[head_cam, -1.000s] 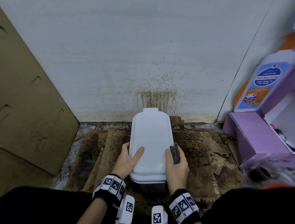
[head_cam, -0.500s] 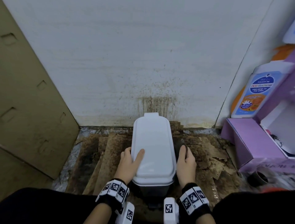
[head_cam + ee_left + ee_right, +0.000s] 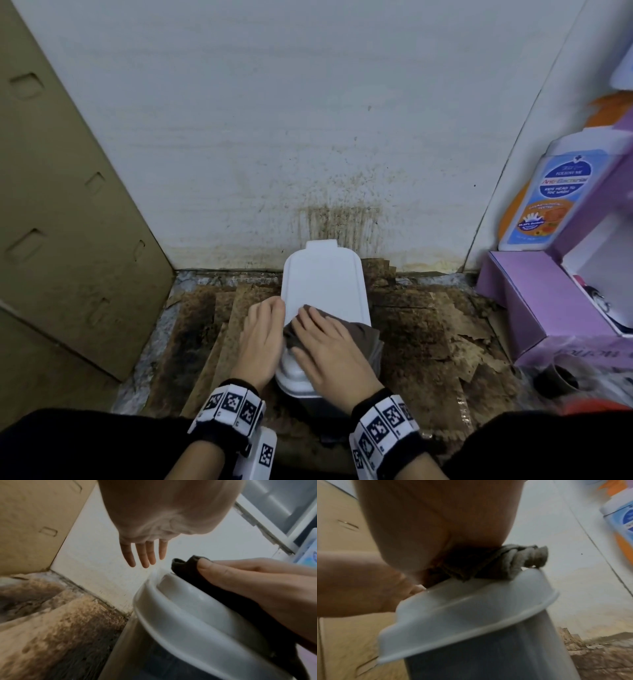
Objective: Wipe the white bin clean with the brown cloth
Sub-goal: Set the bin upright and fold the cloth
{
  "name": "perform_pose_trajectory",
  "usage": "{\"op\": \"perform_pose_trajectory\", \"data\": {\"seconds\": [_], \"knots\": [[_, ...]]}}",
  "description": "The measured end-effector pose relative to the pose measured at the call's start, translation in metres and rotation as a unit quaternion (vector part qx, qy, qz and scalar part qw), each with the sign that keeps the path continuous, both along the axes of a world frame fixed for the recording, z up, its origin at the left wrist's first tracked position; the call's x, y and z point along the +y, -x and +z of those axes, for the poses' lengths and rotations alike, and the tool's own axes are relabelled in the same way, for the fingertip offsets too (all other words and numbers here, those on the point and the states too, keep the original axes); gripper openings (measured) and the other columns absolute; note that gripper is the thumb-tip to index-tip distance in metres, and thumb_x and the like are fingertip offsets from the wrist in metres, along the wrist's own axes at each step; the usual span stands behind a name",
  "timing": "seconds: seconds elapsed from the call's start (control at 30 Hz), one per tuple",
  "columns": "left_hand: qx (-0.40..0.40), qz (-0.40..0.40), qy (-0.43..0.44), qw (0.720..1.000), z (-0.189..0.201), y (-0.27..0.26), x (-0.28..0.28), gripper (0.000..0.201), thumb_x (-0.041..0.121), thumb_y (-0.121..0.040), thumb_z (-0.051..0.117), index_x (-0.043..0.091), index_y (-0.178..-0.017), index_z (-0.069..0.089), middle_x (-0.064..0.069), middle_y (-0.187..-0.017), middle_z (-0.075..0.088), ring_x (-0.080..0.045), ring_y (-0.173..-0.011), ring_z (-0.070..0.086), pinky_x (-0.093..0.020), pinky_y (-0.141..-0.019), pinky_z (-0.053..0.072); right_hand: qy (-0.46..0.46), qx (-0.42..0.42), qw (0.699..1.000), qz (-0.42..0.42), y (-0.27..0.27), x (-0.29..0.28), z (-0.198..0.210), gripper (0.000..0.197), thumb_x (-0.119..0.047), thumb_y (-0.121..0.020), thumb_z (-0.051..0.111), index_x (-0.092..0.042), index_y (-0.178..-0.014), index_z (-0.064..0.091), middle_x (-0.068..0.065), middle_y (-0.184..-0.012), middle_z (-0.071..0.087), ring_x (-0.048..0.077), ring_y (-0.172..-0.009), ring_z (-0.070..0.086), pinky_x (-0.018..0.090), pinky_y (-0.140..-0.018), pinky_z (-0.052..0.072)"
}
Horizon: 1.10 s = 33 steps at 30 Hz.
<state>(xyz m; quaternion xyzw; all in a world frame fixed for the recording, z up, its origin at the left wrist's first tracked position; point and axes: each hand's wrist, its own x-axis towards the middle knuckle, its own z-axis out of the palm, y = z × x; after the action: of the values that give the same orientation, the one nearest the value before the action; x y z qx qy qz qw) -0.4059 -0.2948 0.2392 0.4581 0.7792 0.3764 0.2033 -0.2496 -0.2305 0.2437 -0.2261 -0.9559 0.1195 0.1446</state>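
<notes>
1. Head view: the bin (image 3: 323,287) stands at lower centre of the frame, against the stained wall (image 3: 308,120). My right hand (image 3: 329,349) lies flat, fingers straight, pressing the cloth (image 3: 363,334) onto the near half of the lid. My left hand (image 3: 262,339) rests with straight fingers against the lid's left edge, steadying it and holding nothing. The far half of the lid is bare and looks white; I judge the wiping has only begun there.

2. Left wrist view: my left fingers (image 3: 145,555) hang straight and spread at upper centre, gripping nothing. At right, the cloth sits under my right hand on the lid. The bin's dark body below shows no sign of the cloth.

3. Right wrist view: the cloth (image 3: 513,559) is bunched under my palm at centre, touching the lid top. I judge the lid's far end, rim and the sides are left to do.
</notes>
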Motion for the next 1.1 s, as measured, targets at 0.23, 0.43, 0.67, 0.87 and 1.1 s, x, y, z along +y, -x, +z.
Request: {"op": "perform_pose_trajectory", "data": {"seconds": [0.23, 0.43, 0.67, 0.87, 1.1], "knots": [[0.029, -0.043, -0.007, 0.999, 0.009, 0.009, -0.001, 0.045, 0.052, -0.099, 0.016, 0.044, -0.13, 0.048, 0.018, -0.129, 0.045, -0.003, -0.127, 0.038, -0.026, -0.107, 0.023, 0.156, 0.068, 0.983, 0.064, -0.009, 0.01, 0.014, 0.046, -0.043, -0.106, 0.039, -0.025, -0.144, 0.054, -0.013, -0.154, 0.045, -0.004, -0.148, 0.023, 0.015, -0.119, 0.008], [0.069, -0.054, 0.009, 0.996, 0.008, 0.0, 0.002, 0.032, 0.035, -0.104, 0.046, 0.035, -0.133, 0.058, 0.013, -0.128, 0.043, -0.009, -0.122, 0.033, -0.031, -0.108, 0.03, 0.148, 0.224, 0.952, -0.149, -0.038, 0.027, 0.0, 0.029, -0.029, -0.099, 0.052, -0.031, -0.123, 0.068, -0.016, -0.124, 0.061, 0.001, -0.127, 0.044, 0.024, -0.117, 0.024], [0.111, -0.066, 0.001, 0.992, 0.007, -0.007, 0.007, 0.02, 0.041, -0.098, 0.055, 0.044, -0.117, 0.058, 0.008, -0.118, 0.042, -0.01, -0.114, 0.03, -0.029, -0.098, 0.032, 0.14, 0.196, 0.945, -0.223, -0.067, 0.035, -0.015, 0.021, -0.03, -0.099, 0.06, -0.03, -0.118, 0.069, -0.016, -0.118, 0.055, 0.005, -0.114, 0.047, 0.034, -0.101, 0.039], [0.111, -0.051, -0.001, 0.993, 0.009, -0.012, 0.01, 0.005, 0.032, -0.098, 0.057, 0.032, -0.103, 0.056, 0.008, -0.116, 0.042, -0.008, -0.11, 0.028, -0.028, -0.095, 0.032, 0.198, 0.255, 0.911, -0.255, -0.069, 0.038, -0.012, 0.005, -0.028, -0.093, 0.069, -0.033, -0.091, 0.069, -0.017, -0.09, 0.062, 0.006, -0.094, 0.056, 0.035, -0.087, 0.049], [0.082, -0.068, -0.064, 0.992, 0.014, -0.019, 0.01, 0.006, 0.028, -0.103, 0.047, 0.033, -0.1, 0.048, 0.017, -0.099, 0.052, -0.011, -0.099, 0.048, -0.033, -0.083, 0.04, 0.258, 0.277, 0.896, -0.233, -0.07, 0.036, -0.009, 0.004, -0.029, -0.095, 0.067, -0.032, -0.096, 0.065, -0.014, -0.099, 0.063, 0.001, -0.103, 0.056, 0.027, -0.089, 0.047]]}}
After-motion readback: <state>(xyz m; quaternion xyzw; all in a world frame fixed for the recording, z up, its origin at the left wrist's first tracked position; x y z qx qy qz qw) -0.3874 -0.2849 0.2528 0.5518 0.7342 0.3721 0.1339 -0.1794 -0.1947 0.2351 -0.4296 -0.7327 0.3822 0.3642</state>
